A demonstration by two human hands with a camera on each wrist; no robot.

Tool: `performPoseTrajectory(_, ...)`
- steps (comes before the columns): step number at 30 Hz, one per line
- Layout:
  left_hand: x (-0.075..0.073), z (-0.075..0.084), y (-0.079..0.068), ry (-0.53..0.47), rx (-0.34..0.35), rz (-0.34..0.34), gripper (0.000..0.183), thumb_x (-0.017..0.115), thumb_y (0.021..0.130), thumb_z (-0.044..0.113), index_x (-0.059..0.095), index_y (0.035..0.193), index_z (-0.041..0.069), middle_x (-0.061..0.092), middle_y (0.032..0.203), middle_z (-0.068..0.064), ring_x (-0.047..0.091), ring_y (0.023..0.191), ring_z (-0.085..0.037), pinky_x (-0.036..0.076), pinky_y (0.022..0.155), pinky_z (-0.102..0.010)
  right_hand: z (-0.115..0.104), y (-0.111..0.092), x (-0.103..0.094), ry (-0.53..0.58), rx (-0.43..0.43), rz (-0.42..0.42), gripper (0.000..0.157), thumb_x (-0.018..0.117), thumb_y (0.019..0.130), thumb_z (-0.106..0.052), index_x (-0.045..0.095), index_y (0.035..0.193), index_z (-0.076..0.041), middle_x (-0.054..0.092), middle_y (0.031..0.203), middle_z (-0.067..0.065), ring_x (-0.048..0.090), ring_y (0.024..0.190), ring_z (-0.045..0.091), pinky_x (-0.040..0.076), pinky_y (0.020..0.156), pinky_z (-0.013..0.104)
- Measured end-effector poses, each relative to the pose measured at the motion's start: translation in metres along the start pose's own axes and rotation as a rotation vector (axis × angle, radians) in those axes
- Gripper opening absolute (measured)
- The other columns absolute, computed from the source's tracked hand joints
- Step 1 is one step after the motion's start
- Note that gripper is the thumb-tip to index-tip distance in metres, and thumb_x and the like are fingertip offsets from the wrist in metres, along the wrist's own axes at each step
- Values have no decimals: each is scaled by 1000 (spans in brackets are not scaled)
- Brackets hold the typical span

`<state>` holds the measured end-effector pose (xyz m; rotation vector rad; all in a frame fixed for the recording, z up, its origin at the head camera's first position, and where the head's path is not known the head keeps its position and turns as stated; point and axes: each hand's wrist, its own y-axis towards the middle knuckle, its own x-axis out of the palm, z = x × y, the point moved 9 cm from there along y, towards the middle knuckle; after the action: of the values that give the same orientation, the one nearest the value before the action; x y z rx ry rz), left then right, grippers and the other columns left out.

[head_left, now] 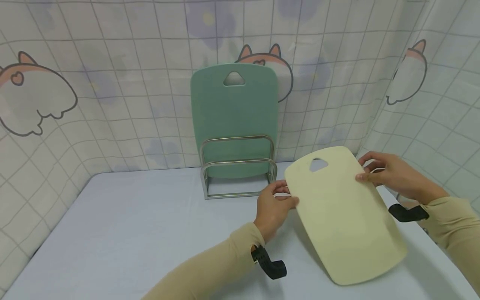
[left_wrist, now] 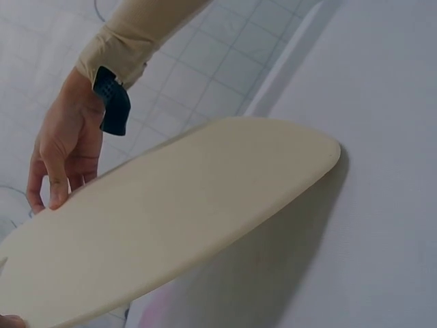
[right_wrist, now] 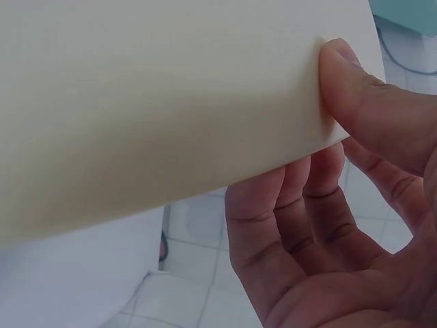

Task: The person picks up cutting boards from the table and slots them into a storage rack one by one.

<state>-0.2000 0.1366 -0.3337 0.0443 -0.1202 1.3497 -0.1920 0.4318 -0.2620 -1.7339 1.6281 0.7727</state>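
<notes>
A cream cutting board (head_left: pixel 345 216) with a rounded triangular hole tilts over the right part of the table, its lower end close to the tabletop. My left hand (head_left: pixel 273 208) pinches its left edge, thumb on the face that shows. On the opposite edge my right hand (head_left: pixel 399 173) grips with the thumb in front and fingers behind; the right wrist view shows this right hand (right_wrist: pixel 328 205) close up. A green cutting board (head_left: pixel 236 112) stands upright in a metal wire rack (head_left: pixel 240 194), left of the cream board.
The white-covered table (head_left: pixel 123 225) stretches to the left. Behind it hangs a checked cloth (head_left: pixel 142 83) with cartoon animal prints, and similar cloth lines both sides. The table's right edge runs beneath my right forearm (head_left: pixel 455 225).
</notes>
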Motion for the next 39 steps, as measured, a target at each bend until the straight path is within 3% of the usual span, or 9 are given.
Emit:
performPoseTrajectory(14,4,12,9,3,20,-10,47,76,81,-8,67,124,7,66,109,-6,70,88,-12,64,76,-28,-5,-1,-14,-22,9,32,47,74,96,-38,55,129,-11,67,107,8,66,86,10,59,76,27)
performPoseTrajectory(23,2,27,16,39,89,-5,47,77,81,-8,68,124,7,69,108,-8,72,92,-18,65,75,-28,-7,0,-23,-65,8,89,52,73,96,-44,54,132,-13,67,116,12,65,89,4,57,77,26)
performPoseTrajectory(29,2,31,21,54,93,-21,46,77,81,-7,68,124,8,68,110,-7,70,88,-13,64,76,-27,-9,-1,-24,-51,12,117,53,74,95,-44,54,133,-12,66,114,10,63,88,-1,57,75,24)
performPoseTrajectory(34,0,39,25,56,121,-18,45,76,81,-6,69,124,8,68,111,-8,71,90,-14,64,76,-27,-13,-1,-28,-60,15,170,54,74,94,-47,54,132,-13,65,109,3,61,89,-6,55,74,23)
performPoseTrajectory(39,0,48,29,85,141,-15,46,76,82,-6,68,125,7,69,113,-9,70,92,-14,64,77,-26,-18,-3,-34,-32,-33,241,45,77,94,-36,56,126,-11,63,94,-12,60,84,-10,50,70,17)
